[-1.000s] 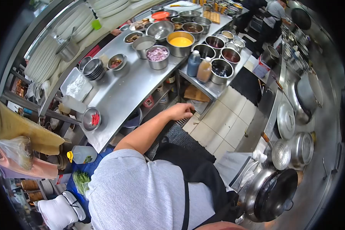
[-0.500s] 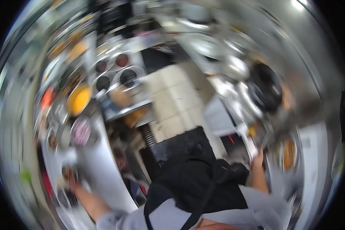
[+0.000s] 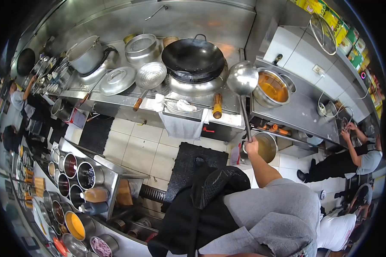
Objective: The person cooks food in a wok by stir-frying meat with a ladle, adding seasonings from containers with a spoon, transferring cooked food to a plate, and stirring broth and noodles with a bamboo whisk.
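Note:
My right hand (image 3: 251,147) is closed around the lower end of a long ladle handle. The big metal ladle (image 3: 243,77) reaches forward from it, its round bowl between the black wok (image 3: 193,58) and a steel pot of orange-yellow liquid (image 3: 273,87). Whether the bowl touches the stove cannot be made out. Below my hand stands a pot of yellowish liquid (image 3: 266,147). My left hand is out of view. On the stove edge left of the ladle are a wooden-handled brush (image 3: 217,107) and a perforated skimmer (image 3: 150,76).
A lidded pot (image 3: 141,45), a domed lid (image 3: 117,80) and a tall pot (image 3: 85,53) stand on the stove. Sauce pots (image 3: 90,175) and chopped onion (image 3: 104,247) fill the left counter. A co-worker (image 3: 360,154) stands at right, others at far left and lower right. A black mat (image 3: 188,167) covers the floor.
My view has swung right, from the side counter to the stove, and has sharpened. My left hand, earlier over the left counter, has left view. My right arm now reaches forward with the ladle.

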A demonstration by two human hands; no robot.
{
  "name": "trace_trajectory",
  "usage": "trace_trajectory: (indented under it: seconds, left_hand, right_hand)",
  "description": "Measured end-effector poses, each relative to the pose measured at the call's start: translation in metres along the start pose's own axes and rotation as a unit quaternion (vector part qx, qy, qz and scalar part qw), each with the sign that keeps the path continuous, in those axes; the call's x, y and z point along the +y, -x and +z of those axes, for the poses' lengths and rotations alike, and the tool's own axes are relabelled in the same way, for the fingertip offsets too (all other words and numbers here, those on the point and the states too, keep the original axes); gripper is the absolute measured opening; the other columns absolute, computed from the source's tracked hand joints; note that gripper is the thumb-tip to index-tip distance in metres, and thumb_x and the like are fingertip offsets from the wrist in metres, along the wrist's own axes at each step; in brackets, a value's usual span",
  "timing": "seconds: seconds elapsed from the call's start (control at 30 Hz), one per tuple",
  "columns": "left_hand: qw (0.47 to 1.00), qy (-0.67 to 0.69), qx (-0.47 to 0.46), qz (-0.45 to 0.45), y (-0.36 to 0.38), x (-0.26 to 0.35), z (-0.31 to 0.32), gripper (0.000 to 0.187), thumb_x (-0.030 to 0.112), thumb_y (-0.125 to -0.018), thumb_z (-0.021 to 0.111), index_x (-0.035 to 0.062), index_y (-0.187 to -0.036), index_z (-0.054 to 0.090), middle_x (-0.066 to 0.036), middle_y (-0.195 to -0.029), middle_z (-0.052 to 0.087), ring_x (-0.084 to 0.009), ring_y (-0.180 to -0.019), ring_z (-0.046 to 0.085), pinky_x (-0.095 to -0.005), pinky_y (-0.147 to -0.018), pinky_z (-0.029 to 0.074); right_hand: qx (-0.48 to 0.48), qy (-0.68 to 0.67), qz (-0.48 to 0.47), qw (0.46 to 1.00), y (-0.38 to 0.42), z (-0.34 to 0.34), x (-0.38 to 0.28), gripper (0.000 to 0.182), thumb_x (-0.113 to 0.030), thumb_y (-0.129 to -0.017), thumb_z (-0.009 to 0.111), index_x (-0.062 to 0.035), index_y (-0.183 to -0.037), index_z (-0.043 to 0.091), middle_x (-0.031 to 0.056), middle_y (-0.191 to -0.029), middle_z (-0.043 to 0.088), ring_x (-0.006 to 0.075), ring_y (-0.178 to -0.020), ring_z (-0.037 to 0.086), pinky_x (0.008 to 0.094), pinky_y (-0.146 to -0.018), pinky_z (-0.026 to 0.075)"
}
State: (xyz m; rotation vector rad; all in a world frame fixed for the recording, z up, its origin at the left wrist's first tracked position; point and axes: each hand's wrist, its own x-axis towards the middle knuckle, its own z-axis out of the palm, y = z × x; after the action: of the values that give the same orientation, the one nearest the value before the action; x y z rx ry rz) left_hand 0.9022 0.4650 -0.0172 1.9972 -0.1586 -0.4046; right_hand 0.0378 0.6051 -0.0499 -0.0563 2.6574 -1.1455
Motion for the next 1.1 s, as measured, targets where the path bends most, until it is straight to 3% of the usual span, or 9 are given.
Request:
trace_trajectory:
  seconds: [0.13,0.23,0.47,0.57,0.7,0.8,0.93,1.03,1.1]
  left_hand:
    - [1.000,0.011,-0.006,0.027,0.021,0.021,0.002,0.038,0.028,-0.083,0.064,0.0028,-0.111,0.061,-0.008,-0.100,0.059,-0.0197,-0.084,0.060,-0.0346,-0.070,0.049]
    - [0.998,0.020,-0.018,0.054,0.038,0.041,-0.001,0.038,0.027,-0.082,0.064,0.0028,-0.111,0.061,-0.008,-0.103,0.059,-0.0199,-0.085,0.059,-0.0347,-0.071,0.049]
    - [0.973,0.074,-0.170,0.138,0.100,0.114,0.036,0.039,0.026,-0.081,0.064,0.0029,-0.113,0.060,-0.008,-0.111,0.057,-0.0203,-0.089,0.058,-0.0349,-0.073,0.047]
    - [0.918,-0.066,-0.304,0.245,0.171,0.156,0.124,0.034,0.020,-0.080,0.061,0.0028,-0.109,0.059,-0.005,-0.100,0.054,-0.0163,-0.077,0.050,-0.0302,-0.063,0.040]
    - [0.876,0.090,-0.462,0.107,0.294,0.178,0.285,0.032,0.013,-0.083,0.064,0.0096,-0.114,0.058,-0.002,-0.101,0.062,-0.0130,-0.079,0.060,-0.0248,-0.061,0.045]
    - [0.817,0.019,-0.571,0.083,0.371,0.190,0.387,0.041,0.012,-0.086,0.062,0.0113,-0.124,0.047,-0.001,-0.096,0.064,-0.0126,-0.082,0.062,-0.0247,-0.056,0.043]
    - [0.813,0.048,-0.580,0.008,0.476,0.192,0.527,0.018,0.010,-0.083,0.067,0.0137,-0.096,0.055,0.001,-0.080,0.057,-0.0101,-0.068,0.054,-0.0256,-0.054,0.043]
    - [0.801,0.024,-0.598,0.017,0.520,0.190,0.633,0.028,0.004,-0.084,0.063,0.0031,-0.108,0.048,-0.010,-0.094,0.059,-0.0196,-0.081,0.063,-0.0331,-0.070,0.058]
    - [0.817,0.062,-0.574,-0.016,0.547,0.188,0.695,0.038,0.000,-0.083,0.059,0.0013,-0.116,0.040,-0.016,-0.095,0.061,-0.0260,-0.072,0.067,-0.0325,-0.057,0.060]
  right_hand:
    - [-0.113,-0.117,-0.072,0.984,-0.011,0.028,0.047,0.026,-0.001,-0.069,0.070,-0.0044,-0.089,0.054,0.0050,-0.067,0.054,0.0194,-0.059,0.055,0.0370,-0.057,0.047]
    - [-0.202,-0.273,0.035,0.940,0.001,0.029,0.030,0.022,-0.001,-0.075,0.069,-0.0059,-0.085,0.050,0.0022,-0.062,0.048,0.0144,-0.050,0.050,0.0323,-0.046,0.042]
    - [-0.237,-0.053,0.137,0.960,-0.039,0.040,0.021,0.022,-0.011,-0.085,0.058,-0.0009,-0.102,0.050,0.0095,-0.063,0.053,0.0201,-0.048,0.054,0.0373,-0.041,0.045]
    - [-0.219,0.093,0.129,0.963,-0.047,0.025,0.011,0.029,-0.014,-0.083,0.060,0.0020,-0.107,0.056,0.0229,-0.076,0.064,0.0346,-0.068,0.067,0.0443,-0.059,0.054]
    - [-0.217,0.128,0.014,0.968,-0.083,0.022,0.069,0.025,-0.013,-0.078,0.061,0.0025,-0.097,0.063,0.0257,-0.084,0.066,0.0398,-0.082,0.066,0.0461,-0.075,0.050]
    - [-0.251,0.033,-0.030,0.967,-0.095,0.030,0.102,0.018,-0.012,-0.076,0.061,-0.0032,-0.091,0.065,0.0151,-0.079,0.066,0.0290,-0.074,0.066,0.0405,-0.070,0.050]
    - [-0.219,-0.017,-0.014,0.976,-0.070,-0.009,0.026,0.016,-0.009,-0.076,0.063,-0.0053,-0.090,0.061,0.0033,-0.068,0.055,0.0137,-0.063,0.055,0.0316,-0.059,0.047]
    - [-0.201,-0.049,0.048,0.977,-0.056,-0.037,-0.036,0.016,-0.006,-0.077,0.064,-0.0044,-0.091,0.058,0.0017,-0.068,0.054,0.0107,-0.059,0.050,0.0284,-0.055,0.042]
    - [-0.189,-0.068,0.014,0.979,-0.051,-0.048,-0.059,0.010,-0.003,-0.081,0.058,-0.0064,-0.090,0.054,-0.0027,-0.057,0.044,0.0066,-0.042,0.042,0.0250,-0.038,0.033]
